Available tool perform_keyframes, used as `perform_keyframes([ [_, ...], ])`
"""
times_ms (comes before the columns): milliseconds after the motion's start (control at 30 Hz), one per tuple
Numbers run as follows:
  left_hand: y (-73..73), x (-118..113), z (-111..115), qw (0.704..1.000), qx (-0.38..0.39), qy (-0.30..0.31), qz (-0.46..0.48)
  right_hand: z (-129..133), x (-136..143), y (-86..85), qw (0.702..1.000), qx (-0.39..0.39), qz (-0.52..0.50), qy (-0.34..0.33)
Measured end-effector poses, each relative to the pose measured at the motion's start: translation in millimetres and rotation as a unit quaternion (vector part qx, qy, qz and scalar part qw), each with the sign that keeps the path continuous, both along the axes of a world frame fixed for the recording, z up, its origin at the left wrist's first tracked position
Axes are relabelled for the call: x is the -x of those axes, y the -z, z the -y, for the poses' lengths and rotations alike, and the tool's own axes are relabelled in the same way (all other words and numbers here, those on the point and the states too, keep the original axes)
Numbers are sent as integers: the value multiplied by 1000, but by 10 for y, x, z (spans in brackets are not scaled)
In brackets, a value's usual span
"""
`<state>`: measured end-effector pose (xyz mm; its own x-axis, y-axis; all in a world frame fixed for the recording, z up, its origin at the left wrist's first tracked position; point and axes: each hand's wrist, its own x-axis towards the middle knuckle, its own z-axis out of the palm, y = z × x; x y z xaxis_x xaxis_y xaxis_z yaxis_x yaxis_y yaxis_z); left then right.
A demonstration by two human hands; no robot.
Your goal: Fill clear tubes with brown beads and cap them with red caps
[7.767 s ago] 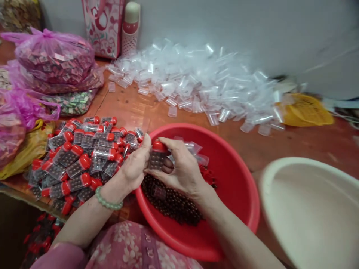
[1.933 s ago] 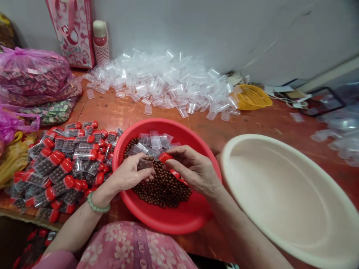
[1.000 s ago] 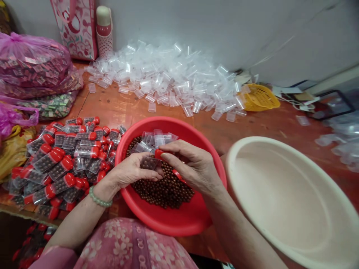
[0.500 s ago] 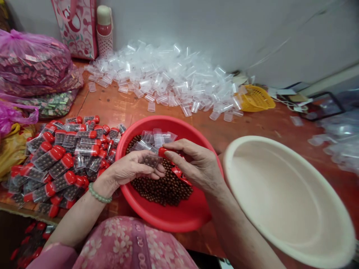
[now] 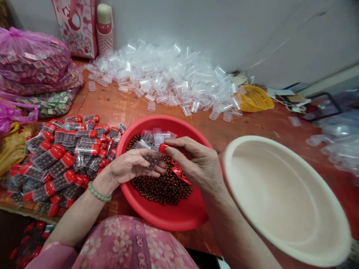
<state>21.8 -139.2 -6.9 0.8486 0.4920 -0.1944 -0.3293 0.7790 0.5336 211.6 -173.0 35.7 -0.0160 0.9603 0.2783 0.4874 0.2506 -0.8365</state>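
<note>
My left hand (image 5: 134,166) holds a small clear plastic container (image 5: 152,160) with dark brown beads inside, tilted over the red basin (image 5: 165,224). A red cap (image 5: 163,148) is pinched between the thumb and fingers of my right hand (image 5: 196,157), close to the container's upper end; whether the two touch I cannot tell. Below both hands the basin holds a heap of brown beads (image 5: 165,188), some loose red caps (image 5: 177,170) and several empty clear containers (image 5: 157,137).
Capped, bead-filled containers (image 5: 63,160) are piled left of the basin. Many empty clear containers (image 5: 168,78) lie along the wall. A cream tub (image 5: 280,201) stands at right, a yellow basket (image 5: 256,99) behind it. Pink bags (image 5: 33,63) and a bottle (image 5: 104,30) are at the back left.
The bead-filled container in my left hand has turned slightly and shows more of its side. The red cap stays in my right hand, almost in the same place.
</note>
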Motion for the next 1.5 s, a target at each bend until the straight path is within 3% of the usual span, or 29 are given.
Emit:
perform_keyframes([
  [267, 14, -19, 0, 1000, -5, -8, 23, -37, 263, 58, 996, 43, -72, 37],
  [533, -8, -47, 36, 999, -34, -24, -30, -34, 309, 135, 987, 71, -123, 73],
  [967, -11, -82, 64, 989, -97, -69, -91, -17, 377, 162, 981, 81, -170, 49],
  [1267, 3, -91, 74, 982, -132, -60, -120, 6, 234, 251, 998, -44, 33, -19],
  [1500, -33, -115, 62, 990, -69, -84, -88, 57, 209, 410, 953, -179, 232, -79],
])
